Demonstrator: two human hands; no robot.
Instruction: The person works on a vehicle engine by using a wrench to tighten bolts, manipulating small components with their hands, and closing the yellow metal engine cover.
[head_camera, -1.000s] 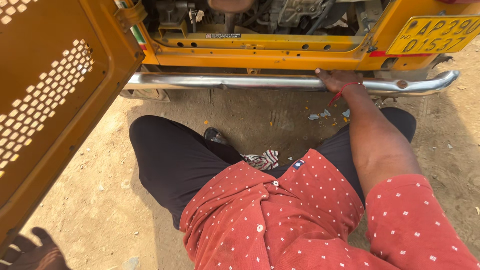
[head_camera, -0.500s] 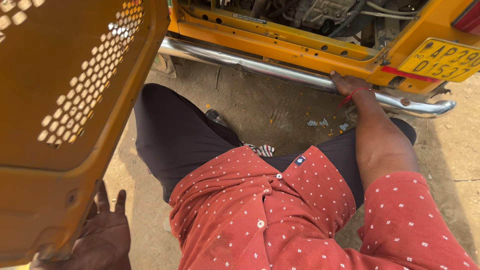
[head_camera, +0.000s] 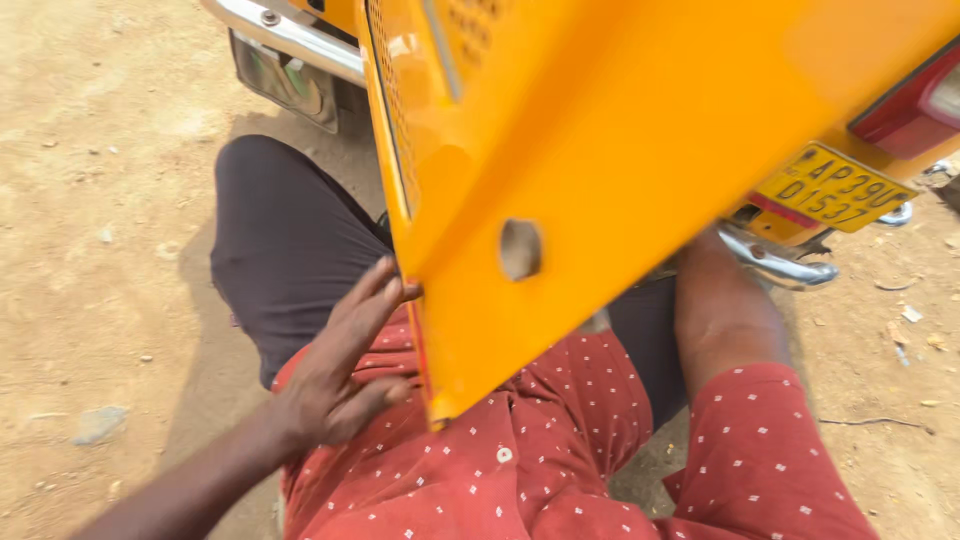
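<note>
The person's left hand (head_camera: 340, 370) is at the left edge of the big yellow door (head_camera: 650, 130). Its fingers are spread flat and push on the edge; they do not wrap around it. The door hangs over the person's red shirt (head_camera: 540, 440). The step looks like swinging the door. Moving it more needs a firm hold on that edge. Right of the door, the right arm (head_camera: 725, 310) goes behind it, so the right hand's grip cannot be told. Half a second ago the door was far left and the right hand rested on the shiny bar (head_camera: 775, 262).
</note>
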